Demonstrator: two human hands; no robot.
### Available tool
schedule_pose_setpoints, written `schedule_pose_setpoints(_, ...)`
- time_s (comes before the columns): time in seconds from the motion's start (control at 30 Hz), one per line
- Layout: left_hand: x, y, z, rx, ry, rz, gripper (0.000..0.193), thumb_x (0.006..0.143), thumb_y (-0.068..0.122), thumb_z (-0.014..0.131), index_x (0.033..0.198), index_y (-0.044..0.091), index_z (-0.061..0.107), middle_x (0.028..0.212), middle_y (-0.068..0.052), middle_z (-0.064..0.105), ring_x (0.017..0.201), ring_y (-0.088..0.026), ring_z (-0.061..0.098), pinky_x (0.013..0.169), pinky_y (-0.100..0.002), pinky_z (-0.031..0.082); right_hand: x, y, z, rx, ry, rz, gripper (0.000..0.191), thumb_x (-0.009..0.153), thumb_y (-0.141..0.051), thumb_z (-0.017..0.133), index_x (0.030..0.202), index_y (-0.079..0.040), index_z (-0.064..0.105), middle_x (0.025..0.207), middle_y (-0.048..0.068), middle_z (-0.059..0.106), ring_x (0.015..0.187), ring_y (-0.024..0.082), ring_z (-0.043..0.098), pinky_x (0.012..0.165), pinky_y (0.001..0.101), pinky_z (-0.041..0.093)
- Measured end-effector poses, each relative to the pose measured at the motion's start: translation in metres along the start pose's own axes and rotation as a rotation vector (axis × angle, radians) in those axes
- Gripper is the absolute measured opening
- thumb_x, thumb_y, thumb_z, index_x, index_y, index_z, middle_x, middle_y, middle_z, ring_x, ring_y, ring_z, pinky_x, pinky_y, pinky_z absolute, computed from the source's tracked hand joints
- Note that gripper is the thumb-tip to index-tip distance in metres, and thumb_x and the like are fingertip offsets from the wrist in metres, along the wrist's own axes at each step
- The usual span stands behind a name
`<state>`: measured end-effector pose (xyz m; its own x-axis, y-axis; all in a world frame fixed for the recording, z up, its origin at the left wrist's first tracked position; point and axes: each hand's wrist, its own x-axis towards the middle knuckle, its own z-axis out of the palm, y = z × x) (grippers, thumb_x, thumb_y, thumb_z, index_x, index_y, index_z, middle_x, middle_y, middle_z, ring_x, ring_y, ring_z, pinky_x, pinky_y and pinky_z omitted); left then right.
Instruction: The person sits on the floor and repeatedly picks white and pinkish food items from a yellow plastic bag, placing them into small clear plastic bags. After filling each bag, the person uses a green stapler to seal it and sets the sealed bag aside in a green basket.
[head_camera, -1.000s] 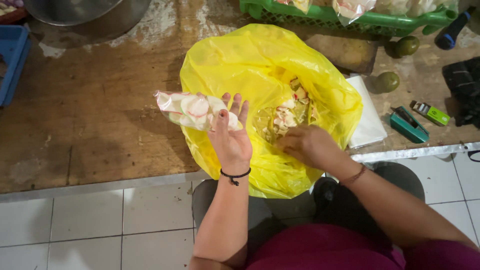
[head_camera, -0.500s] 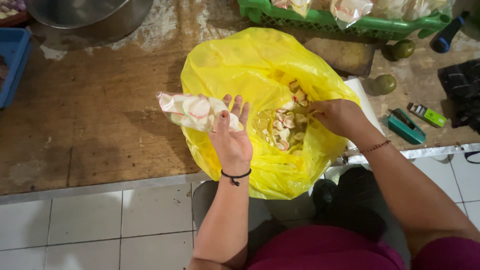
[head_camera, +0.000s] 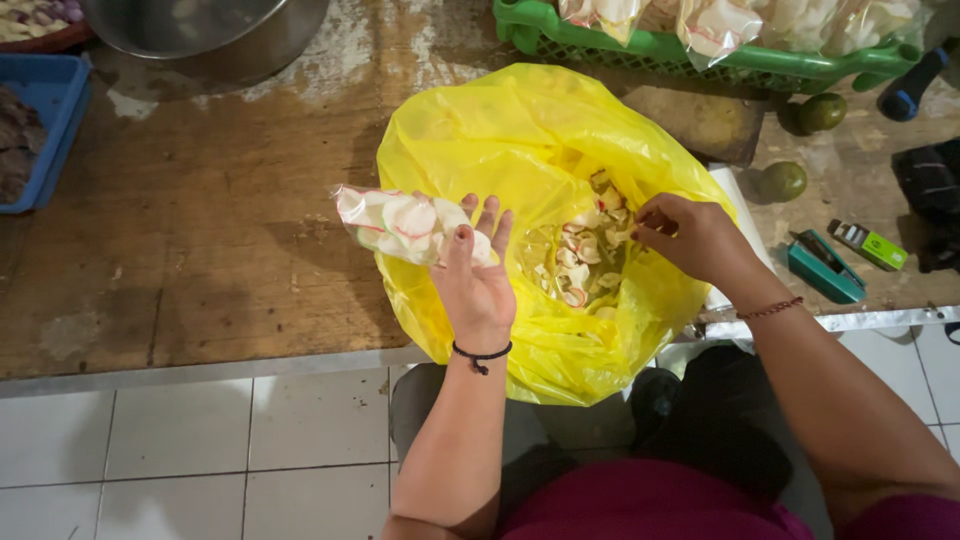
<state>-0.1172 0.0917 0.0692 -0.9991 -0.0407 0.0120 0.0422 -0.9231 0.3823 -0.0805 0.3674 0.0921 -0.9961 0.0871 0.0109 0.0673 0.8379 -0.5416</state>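
Fingers of left hand (head_camera: 478, 275) clasp a small cracker bag (head_camera: 405, 224); right hand (head_camera: 690, 238) pinches crackers (head_camera: 585, 255).

Large plastic bag (head_camera: 480, 140): bright yellow, translucent at the folds.
Crackers (head_camera: 585, 255) inside it: cream-white discs with pink-red rims.
Small packet (head_camera: 405, 225) in the left hand (head_camera: 480, 285): clear film over white crackers edged in pink.
Wristband (head_camera: 481, 355) on the left wrist: black cord.
Bracelet (head_camera: 770, 309) on the right wrist: dark red cord.
Bench (head_camera: 200, 240): worn brown wood, pale whitish patches near the top.
Crate (head_camera: 700, 50): green mesh.
Tray (head_camera: 45, 120): blue.
Two round fruits (head_camera: 783, 181): dull green.
Small box (head_camera: 872, 246): green and white.
Floor tiles (head_camera: 180, 450): white, grey joints.
Garment (head_camera: 650, 505): magenta.
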Motion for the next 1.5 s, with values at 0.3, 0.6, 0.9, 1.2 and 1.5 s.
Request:
schedule_pose_setpoints(0.3, -0.002, 0.002, 0.001, 0.002, -0.004, 0.003, 0.074, 0.097, 0.018, 0.072, 0.158, 0.02, 0.031, 0.137, -0.013, 0.054, 0.124, -0.034, 0.057, 0.11, -0.055, 0.046, -0.004, -0.014, 0.007, -0.033, -0.122, -0.01, 0.016, 0.086, -0.022, 0.077, 0.101, -0.015, 0.078, 0.092, 0.006, 0.078, 0.082, 0.023, 0.075, 0.075, 0.0357, 0.058)
schedule_pose_setpoints(0.6, -0.001, 0.0, -0.002, -0.008, -0.024, 0.008, 0.078, 0.097, 0.018, 0.073, 0.161, 0.021, 0.028, 0.138, -0.013, 0.053, 0.124, -0.034, 0.058, 0.11, -0.056, 0.046, 0.009, -0.03, 0.033, -0.272, 0.01, -0.388, 0.021, 0.084, -0.019, 0.073, 0.103, -0.024, 0.081, 0.095, 0.003, 0.073, 0.083, 0.03, 0.069, 0.07, 0.0423, 0.055)
schedule_pose_setpoints(0.9, -0.002, -0.005, -0.003, -0.026, -0.044, 0.004, 0.084, 0.096, 0.018, 0.074, 0.163, 0.023, 0.024, 0.137, -0.013, 0.054, 0.125, -0.034, 0.058, 0.11, -0.057, 0.046, 0.001, -0.036, 0.035, -0.308, 0.14, -0.422, 0.013, 0.088, -0.019, 0.073, 0.098, -0.012, 0.071, 0.086, 0.008, 0.071, 0.077, 0.032, 0.069, 0.064, 0.0434, 0.054)
schedule_pose_setpoints(1.2, 0.0, -0.007, -0.001, -0.03, -0.073, 0.018, 0.084, 0.096, 0.017, 0.074, 0.164, 0.022, 0.024, 0.133, -0.013, 0.056, 0.124, -0.035, 0.059, 0.11, -0.056, 0.047, -0.002, -0.012, 0.031, -0.116, 0.007, -0.171, 0.015, 0.085, -0.015, 0.072, 0.1, -0.013, 0.076, 0.085, 0.012, 0.074, 0.075, 0.033, 0.071, 0.068, 0.041, 0.057)
schedule_pose_setpoints(1.5, 0.001, -0.002, -0.001, -0.009, -0.061, 0.016, 0.085, 0.096, 0.021, 0.073, 0.164, 0.021, 0.023, 0.14, -0.014, 0.051, 0.128, -0.036, 0.056, 0.112, -0.058, 0.045, -0.003, -0.01, 0.035, -0.227, 0.024, -0.25, 0.022, 0.083, -0.018, 0.076, 0.105, -0.015, 0.077, 0.099, 0.01, 0.073, 0.087, 0.035, 0.07, 0.075, 0.0445, 0.057)
